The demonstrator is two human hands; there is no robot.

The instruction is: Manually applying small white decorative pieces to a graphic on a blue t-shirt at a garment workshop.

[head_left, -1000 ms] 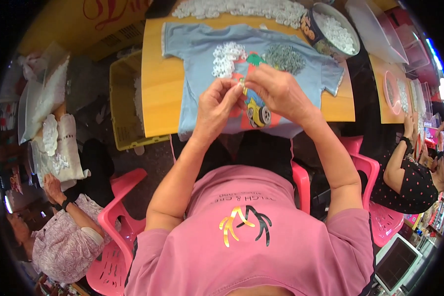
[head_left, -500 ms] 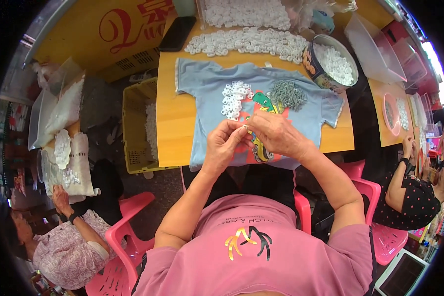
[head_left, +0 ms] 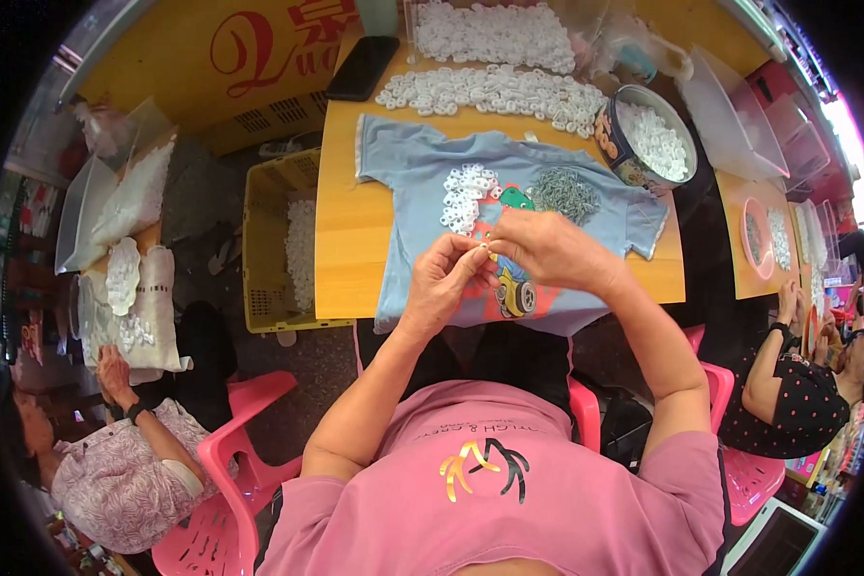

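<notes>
Over a light blue T-shirt (head_left: 413,173) spread on the table, both hands meet fingertip to fingertip. My left hand (head_left: 440,286) is closed in a pinch on a small white plastic piece (head_left: 484,247). My right hand (head_left: 557,252) has its fingers pinched together right beside that piece; whatever they hold is hidden or too small to make out. Just beyond the hands, a heap of white plastic pieces with holes (head_left: 463,202) lies on the shirt. To its right sits a pile of thin grey metal pins or nails (head_left: 564,196).
More white pieces (head_left: 494,94) cover the table's far side, with a phone (head_left: 363,69) at the far left. A round tin (head_left: 648,139) of white pieces stands at the far right. A yellow crate (head_left: 276,240) is left of the table. People sit at both sides.
The view has shifted slightly, so the table sits a little further right. My right hand's fingers have changed their bend at the white piece; my left hand keeps its pinch.
</notes>
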